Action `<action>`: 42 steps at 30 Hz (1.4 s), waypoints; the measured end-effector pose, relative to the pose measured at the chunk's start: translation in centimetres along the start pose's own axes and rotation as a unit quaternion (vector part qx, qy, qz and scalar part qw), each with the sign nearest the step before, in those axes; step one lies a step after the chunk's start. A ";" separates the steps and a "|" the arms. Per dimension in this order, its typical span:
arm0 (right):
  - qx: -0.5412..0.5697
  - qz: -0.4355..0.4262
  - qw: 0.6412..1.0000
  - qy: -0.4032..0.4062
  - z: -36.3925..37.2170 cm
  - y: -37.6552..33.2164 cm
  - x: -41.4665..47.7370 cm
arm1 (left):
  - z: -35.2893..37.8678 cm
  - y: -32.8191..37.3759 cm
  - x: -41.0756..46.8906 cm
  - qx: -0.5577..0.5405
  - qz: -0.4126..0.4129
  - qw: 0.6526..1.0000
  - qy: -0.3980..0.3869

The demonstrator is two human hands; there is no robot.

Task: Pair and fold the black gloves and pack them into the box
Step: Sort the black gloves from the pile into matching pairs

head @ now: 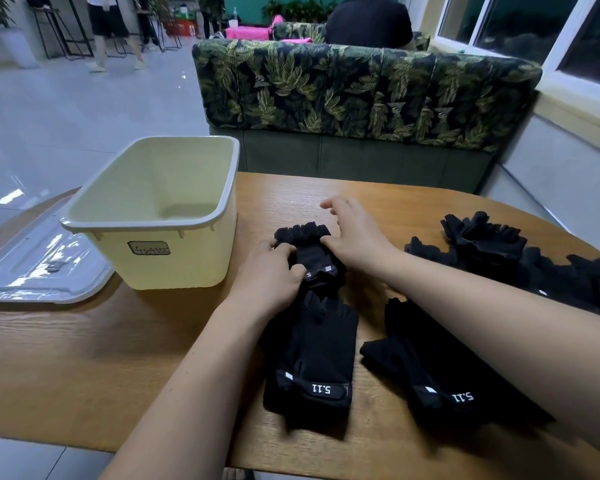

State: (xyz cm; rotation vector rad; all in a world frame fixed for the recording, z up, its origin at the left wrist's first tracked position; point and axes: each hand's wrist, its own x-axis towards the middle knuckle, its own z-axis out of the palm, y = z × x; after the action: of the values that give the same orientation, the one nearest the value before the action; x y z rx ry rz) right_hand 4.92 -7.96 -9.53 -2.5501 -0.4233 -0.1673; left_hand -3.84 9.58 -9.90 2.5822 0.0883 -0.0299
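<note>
- Table-edge side, forward and right of the box (160, 216): a flat pair (312, 358) and a second pair (426, 372) lie side by side, soft black knit with white-lettered cuff tabs.
- Just right of the box: the left hand (271, 275) grips the cuff end of the stacked gloves (310, 252), while the right hand (354, 237) lies spread, thumb on their finger end.
- Likely best: square the cuffs and press flat before folding, since limp fabric may slip.
- Farther right of the box: a crumpled loose pile (534, 268).
- The box itself: smooth pale plastic with a rounded rim.
</note>
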 end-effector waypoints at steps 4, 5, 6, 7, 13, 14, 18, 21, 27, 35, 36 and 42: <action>-0.017 -0.105 0.994 -0.037 -0.9 -1.9 -2.5 | 0.1 -0.3 0.4 0.054 -0.002 0.998 -0.015; -0.044 -0.120 0.990 -0.065 -1.2 -2.3 -3.2 | 0.1 -0.4 0.5 0.059 0.000 0.998 -0.016; -0.079 -0.123 0.985 -0.096 -1.3 -2.5 -3.9 | 0.1 -0.5 0.5 0.061 0.003 0.998 -0.016; -0.109 -0.121 0.979 -0.121 -1.4 -2.4 -4.4 | 0.1 -0.6 0.5 0.060 0.006 0.998 -0.013; -0.170 -0.083 0.973 -0.135 -1.3 -2.7 -5.2 | -0.6 0.1 -0.6 0.001 0.045 0.998 0.044; -0.174 -0.085 0.973 -0.127 -1.3 -2.9 -5.3 | -1.1 0.3 -1.0 -0.019 0.056 0.996 0.063; -0.138 -0.093 0.982 -0.084 -1.3 -4.0 -6.7 | -3.6 1.4 -3.7 -0.061 0.112 0.979 0.160; -0.118 -0.093 0.987 -0.064 -1.7 -5.1 -8.4 | -6.1 1.9 -5.6 -0.087 0.142 0.958 0.235; -0.095 -0.101 0.987 -0.085 -1.8 -6.7 -12.4 | -10.5 0.3 -6.7 0.031 0.136 0.925 0.354; -0.078 -0.114 0.987 -0.084 -1.3 -7.4 -17.4 | -11.9 -4.9 -7.6 0.145 0.083 0.943 0.288; -0.077 -0.111 0.987 -0.086 -1.3 -7.4 -17.8 | -11.9 -5.3 -7.8 0.150 0.086 0.943 0.285; -0.088 -0.100 0.989 -0.062 -0.7 -7.5 -19.9 | -12.8 -6.2 -10.8 0.150 0.111 0.948 0.256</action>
State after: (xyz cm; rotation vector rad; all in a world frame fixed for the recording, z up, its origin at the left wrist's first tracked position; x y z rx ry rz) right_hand -16.33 -7.57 -9.24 -2.6975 -0.7443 -0.1255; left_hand -15.04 21.01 -1.90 2.8193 -0.0200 0.7675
